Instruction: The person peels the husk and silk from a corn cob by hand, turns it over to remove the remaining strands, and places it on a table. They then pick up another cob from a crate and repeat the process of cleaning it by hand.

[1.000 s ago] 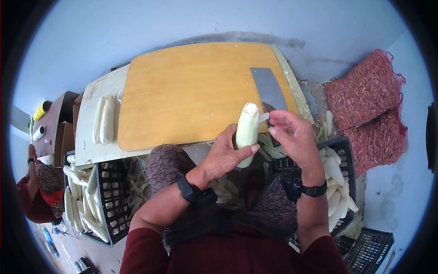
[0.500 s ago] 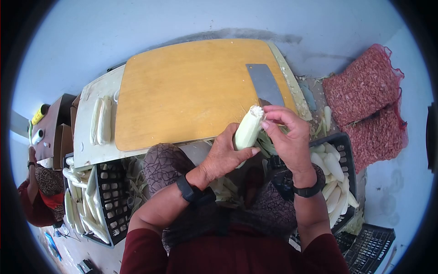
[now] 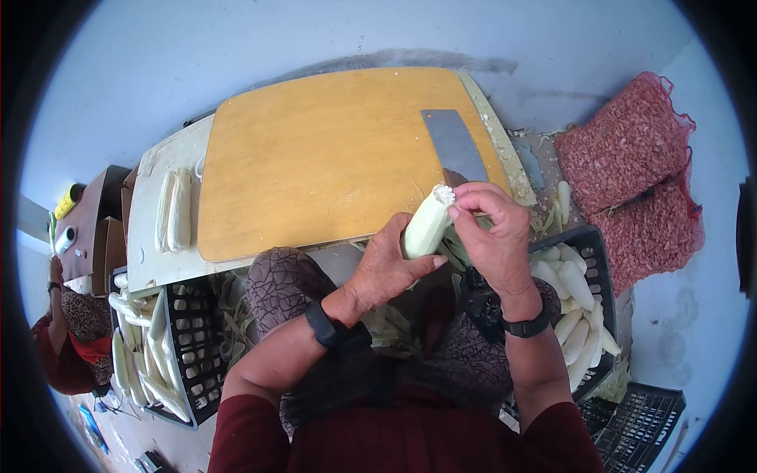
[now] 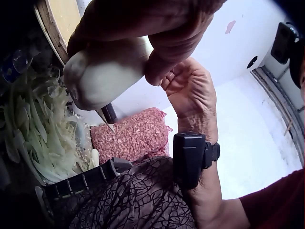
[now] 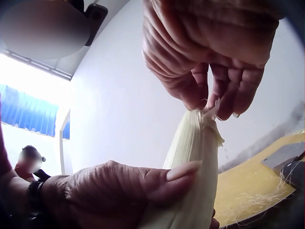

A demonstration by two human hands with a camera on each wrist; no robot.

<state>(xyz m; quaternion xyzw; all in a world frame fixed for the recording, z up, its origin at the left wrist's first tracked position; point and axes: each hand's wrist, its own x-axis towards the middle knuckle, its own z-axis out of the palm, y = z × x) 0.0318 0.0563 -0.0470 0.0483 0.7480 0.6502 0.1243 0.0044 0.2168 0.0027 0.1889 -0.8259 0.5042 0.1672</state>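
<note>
The corn point(image 3: 426, 227) is up in the air, by the near edge of the yellow board point(image 3: 315, 158). A wide stretch of board lies between it and two more ears point(image 3: 181, 211) on the left. A big knife point(image 3: 456, 143) lies near the board's right edge, just past the right hand point(image 3: 498, 236). A black crate point(image 3: 601, 264) stands beside the right arm. One knee is close to the front edge of the counter point(image 3: 145, 264).

The left hand point(image 3: 390, 264) has its fingers curled round the corn. The right hand pinches the top end with its fingers and thumb. The corn is long and pale green, with thin lines down its husk. It leans a bit, rough end up, and little torn bits stick out there.

The board lies flat on the pale counter, with thin hairs on it. Another crate point(image 3: 206, 394) of corn stands at the left. Two pink net sacks point(image 3: 619, 146) sit by the wall point(image 3: 236, 47).
</note>
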